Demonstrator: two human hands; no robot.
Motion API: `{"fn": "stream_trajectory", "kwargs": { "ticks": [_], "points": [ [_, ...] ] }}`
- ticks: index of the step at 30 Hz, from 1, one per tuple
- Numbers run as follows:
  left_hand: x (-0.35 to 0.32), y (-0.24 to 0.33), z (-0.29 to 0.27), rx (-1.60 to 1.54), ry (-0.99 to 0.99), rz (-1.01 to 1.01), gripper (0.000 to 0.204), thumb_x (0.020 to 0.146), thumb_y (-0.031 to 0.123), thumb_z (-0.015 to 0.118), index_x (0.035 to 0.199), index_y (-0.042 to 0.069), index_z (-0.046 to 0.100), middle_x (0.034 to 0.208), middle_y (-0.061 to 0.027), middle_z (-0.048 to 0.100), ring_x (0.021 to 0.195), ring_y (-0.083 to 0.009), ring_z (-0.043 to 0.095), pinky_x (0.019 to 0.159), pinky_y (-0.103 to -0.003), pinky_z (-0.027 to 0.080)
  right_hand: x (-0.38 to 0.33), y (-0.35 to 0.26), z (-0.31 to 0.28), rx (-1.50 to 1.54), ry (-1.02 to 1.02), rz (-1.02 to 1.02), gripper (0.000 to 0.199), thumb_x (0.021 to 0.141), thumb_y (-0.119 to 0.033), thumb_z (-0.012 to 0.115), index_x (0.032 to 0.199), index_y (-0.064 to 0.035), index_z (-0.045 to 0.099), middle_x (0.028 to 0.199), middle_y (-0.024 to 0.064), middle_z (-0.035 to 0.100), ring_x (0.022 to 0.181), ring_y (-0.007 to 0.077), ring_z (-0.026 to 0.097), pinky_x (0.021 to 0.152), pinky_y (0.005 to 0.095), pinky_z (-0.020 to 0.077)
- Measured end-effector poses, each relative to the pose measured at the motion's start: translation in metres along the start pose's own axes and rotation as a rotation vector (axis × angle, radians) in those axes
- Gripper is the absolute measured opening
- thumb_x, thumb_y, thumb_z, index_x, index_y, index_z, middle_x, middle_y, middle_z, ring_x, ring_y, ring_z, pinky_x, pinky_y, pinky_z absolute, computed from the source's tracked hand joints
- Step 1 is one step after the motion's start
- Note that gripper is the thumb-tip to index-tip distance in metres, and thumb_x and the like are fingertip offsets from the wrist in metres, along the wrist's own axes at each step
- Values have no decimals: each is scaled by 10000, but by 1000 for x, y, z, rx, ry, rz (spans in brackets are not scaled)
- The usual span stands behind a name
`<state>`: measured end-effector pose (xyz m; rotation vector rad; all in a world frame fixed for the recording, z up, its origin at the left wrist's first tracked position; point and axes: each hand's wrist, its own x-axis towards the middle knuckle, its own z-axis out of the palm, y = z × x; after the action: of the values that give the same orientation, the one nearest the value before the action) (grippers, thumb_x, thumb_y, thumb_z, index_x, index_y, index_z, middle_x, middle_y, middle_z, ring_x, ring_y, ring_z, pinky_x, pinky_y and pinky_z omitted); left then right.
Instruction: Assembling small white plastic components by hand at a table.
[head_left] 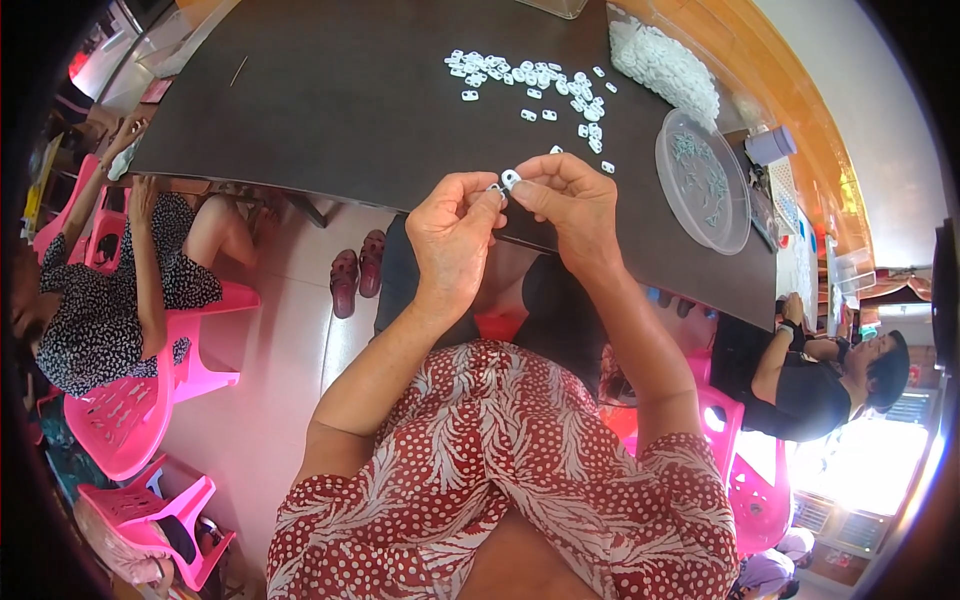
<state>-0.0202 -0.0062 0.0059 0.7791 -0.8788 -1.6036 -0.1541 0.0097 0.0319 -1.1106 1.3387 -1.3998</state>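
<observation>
From the head camera, both hands meet just over the near edge of the dark counter (pixel 330 100). The left hand (pixel 452 235) pinches its fingertips together on a small white clip (pixel 508 180), and the right hand (pixel 570 205) closes its grip on the same piece from the other side, so the clip sits between the two sets of fingertips, above the counter edge.

Beyond the hands lies a loose scatter of white clips (pixel 530 85), too many and too small to count exactly, roughly thirty. Farther right is one heaped pile of white parts (pixel 665 65), and beside it one clear round lid (pixel 702 180) with a few small pieces in it. Nothing stands between the hands and the scatter.

Two other people sit at the counter, one on each side, on pink plastic chairs (pixel 130 420).
</observation>
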Motion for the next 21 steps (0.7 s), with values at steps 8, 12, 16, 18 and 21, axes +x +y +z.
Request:
{"fn": "stream_trajectory", "kwargs": {
  "ticks": [8, 12, 16, 18, 21],
  "points": [
    [0, -4, -2, 1, -4, 9, 121, 839, -18, 582, 957, -17, 612, 777, -30, 620, 611, -47, 549, 491, -152, 412, -4, 4, 7, -15, -9, -49, 111, 790, 32, 632, 900, 43, 619, 789, 57, 644, 714, 89, 612, 674, 201, 496],
    [1, -4, -4, -21, -32, 26, 157, 843, -19, 580, 998, -32, 601, 783, -44, 622, 616, -65, 561, 488, -163, 426, -6, 7, 8, -51, -7, -80, 92, 796, 24, 629, 888, 31, 629, 780, 41, 642, 721, 71, 600, 659, 194, 487],
    [2, -3, -5, -59, -29, -2, 172, 849, -10, 577, 1015, -55, 594, 788, -68, 621, 613, -83, 570, 475, -179, 438, -9, 7, 11, -100, 11, -100, 81, 801, 16, 624, 880, 19, 633, 779, 13, 633, 709, 49, 580, 642, 190, 476],
    [3, -1, -4, -61, -27, -13, 162, 852, -7, 576, 1003, -62, 597, 790, -76, 622, 605, -87, 570, 469, -182, 438, -10, 12, 12, -121, 24, -129, 92, 792, 15, 630, 884, 10, 635, 764, 8, 620, 687, 44, 563, 623, 194, 466],
    [4, 0, -4, -60, -25, -23, 146, 852, -7, 575, 981, -72, 603, 790, -84, 623, 584, -89, 565, 458, -187, 438, -12, 19, 10, -211, 42, -209, 130, 760, 13, 650, 888, -11, 640, 732, 3, 590, 646, 53, 530, 588, 213, 445]
  ]
}}
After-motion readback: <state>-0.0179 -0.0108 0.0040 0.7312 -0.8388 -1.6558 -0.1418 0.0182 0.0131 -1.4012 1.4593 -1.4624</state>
